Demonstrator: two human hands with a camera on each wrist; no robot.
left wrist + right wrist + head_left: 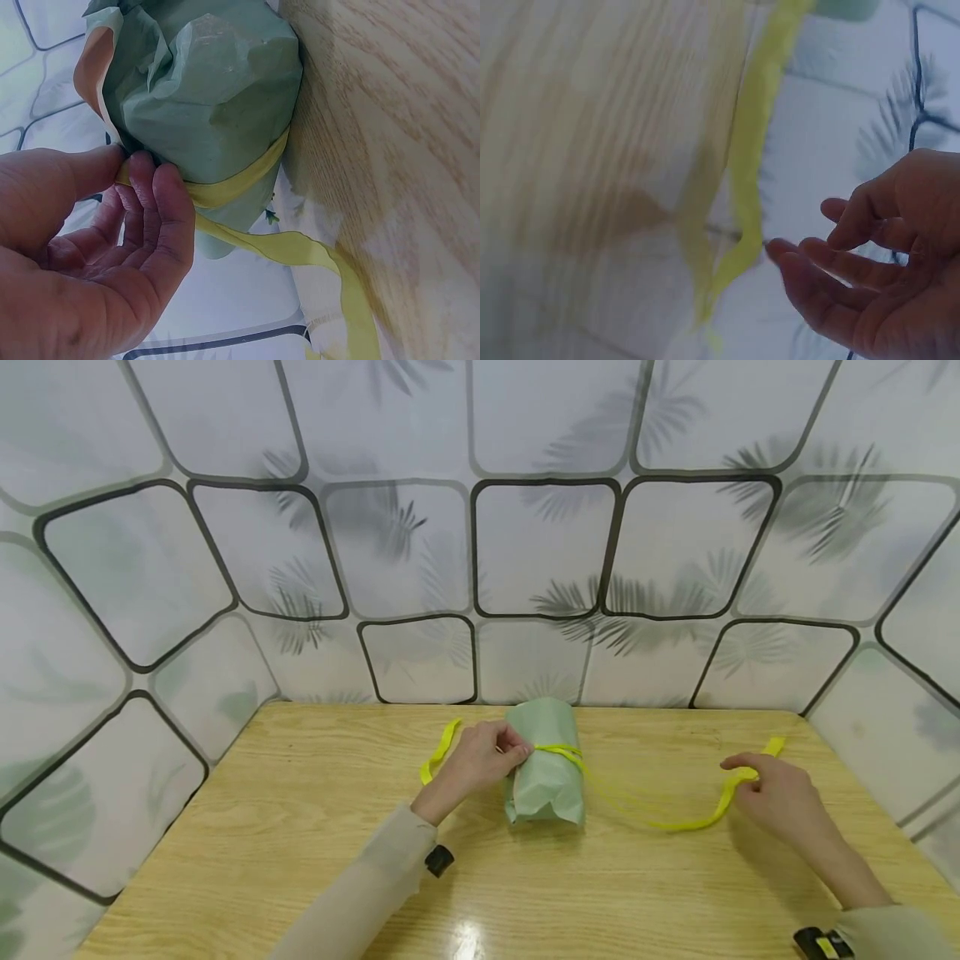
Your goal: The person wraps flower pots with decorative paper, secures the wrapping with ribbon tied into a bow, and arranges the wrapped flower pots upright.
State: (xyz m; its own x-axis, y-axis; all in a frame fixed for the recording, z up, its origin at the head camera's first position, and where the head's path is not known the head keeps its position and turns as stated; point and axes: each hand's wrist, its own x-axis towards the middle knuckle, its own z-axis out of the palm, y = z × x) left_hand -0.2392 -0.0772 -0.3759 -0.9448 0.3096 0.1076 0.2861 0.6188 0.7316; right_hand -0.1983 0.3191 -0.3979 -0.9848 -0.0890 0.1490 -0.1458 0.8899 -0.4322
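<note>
A pale green paper-wrapped bundle (546,793) lies on the table, a yellow ribbon (558,749) round its middle. My left hand (483,756) pinches the ribbon between thumb and fingertips at the bundle's left side. In the left wrist view, the ribbon (240,184) crosses the crumpled green paper (202,82) and a loose length hangs below the fingers. My right hand (780,797) is well to the right, fingers loosely bent. Beside its fingertips runs the ribbon's long right end (754,127), not gripped in the right wrist view.
The ribbon's short left tail (442,752) curls on the wooden table (285,827) behind my left wrist. A patterned white wall covering (420,552) rises along the table's back edge and both sides.
</note>
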